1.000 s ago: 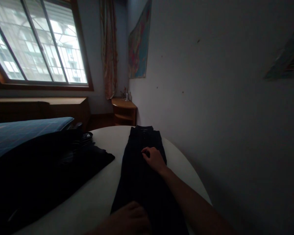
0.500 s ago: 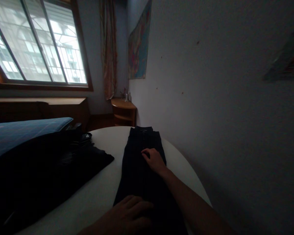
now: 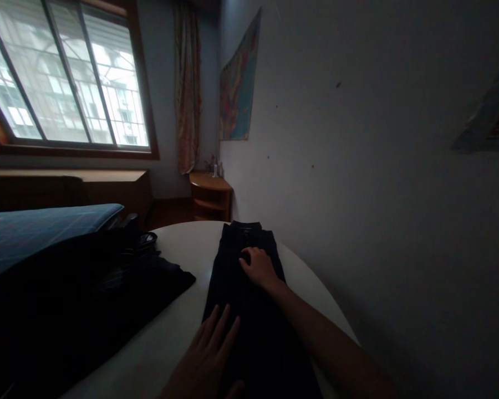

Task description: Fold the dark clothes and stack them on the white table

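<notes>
A pair of dark trousers (image 3: 241,310) lies folded lengthwise on a round white table (image 3: 178,327), its waistband at the far edge. My left hand (image 3: 210,360) rests flat on the near part of the trousers, fingers stretched out and slightly spread. My right hand (image 3: 258,267) presses palm-down on the upper part of the trousers near the waistband, fingers curled loosely on the cloth. Neither hand holds anything.
A heap of dark clothes (image 3: 91,299) covers the table's left side, with a blue cushion or mattress (image 3: 45,227) behind it. A grey wall (image 3: 378,194) runs close along the right. A small wooden corner shelf (image 3: 210,194) and a window (image 3: 66,83) lie beyond.
My left hand has slid forward along the trousers and its fingers have stretched out flat. My right hand has shifted a little toward the waistband. The view has tilted slightly.
</notes>
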Action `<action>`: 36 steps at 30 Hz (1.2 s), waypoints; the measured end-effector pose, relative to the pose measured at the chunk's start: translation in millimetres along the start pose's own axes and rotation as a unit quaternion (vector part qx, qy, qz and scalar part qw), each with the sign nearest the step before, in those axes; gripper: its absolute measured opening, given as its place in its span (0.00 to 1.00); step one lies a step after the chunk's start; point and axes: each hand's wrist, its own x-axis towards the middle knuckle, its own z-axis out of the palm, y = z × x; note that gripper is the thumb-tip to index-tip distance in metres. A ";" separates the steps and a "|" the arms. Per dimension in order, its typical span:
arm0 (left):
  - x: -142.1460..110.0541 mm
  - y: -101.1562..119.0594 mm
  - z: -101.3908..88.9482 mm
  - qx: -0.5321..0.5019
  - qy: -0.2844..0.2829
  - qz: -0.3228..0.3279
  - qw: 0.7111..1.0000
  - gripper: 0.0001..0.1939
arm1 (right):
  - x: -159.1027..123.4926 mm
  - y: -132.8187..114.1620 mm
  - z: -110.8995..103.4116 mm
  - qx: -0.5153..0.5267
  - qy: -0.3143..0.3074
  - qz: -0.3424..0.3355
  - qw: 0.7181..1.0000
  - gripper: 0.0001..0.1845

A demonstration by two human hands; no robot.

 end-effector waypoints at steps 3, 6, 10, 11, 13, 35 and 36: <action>4.7 -2.5 4.0 0.019 -0.041 -0.006 0.999 0.45 | 32.2 -8.9 2.3 -0.041 -0.022 0.004 0.999 0.19; 10.2 -5.7 6.9 0.035 -0.053 0.003 0.998 0.39 | 66.3 -15.7 8.2 -0.051 -0.034 -0.006 0.998 0.19; 15.0 -14.6 8.5 0.059 -0.013 0.021 0.998 0.28 | 106.9 -19.1 19.3 -0.058 -0.049 -0.014 0.997 0.21; 15.4 -17.4 8.7 0.055 0.006 0.027 0.998 0.28 | 115.7 -19.1 22.3 -0.059 -0.053 -0.014 0.997 0.22; 15.7 -23.1 9.5 0.046 0.060 0.029 0.997 0.28 | 131.4 -18.4 28.5 -0.061 -0.061 -0.009 0.996 0.23; 15.8 -50.2 44.0 0.177 0.128 0.048 0.975 0.35 | 148.9 -35.0 54.8 -0.102 -0.061 -0.070 0.991 0.19; 15.5 -50.6 44.0 0.164 0.122 0.043 0.978 0.35 | 144.2 -40.8 51.8 -0.102 -0.058 -0.069 0.991 0.20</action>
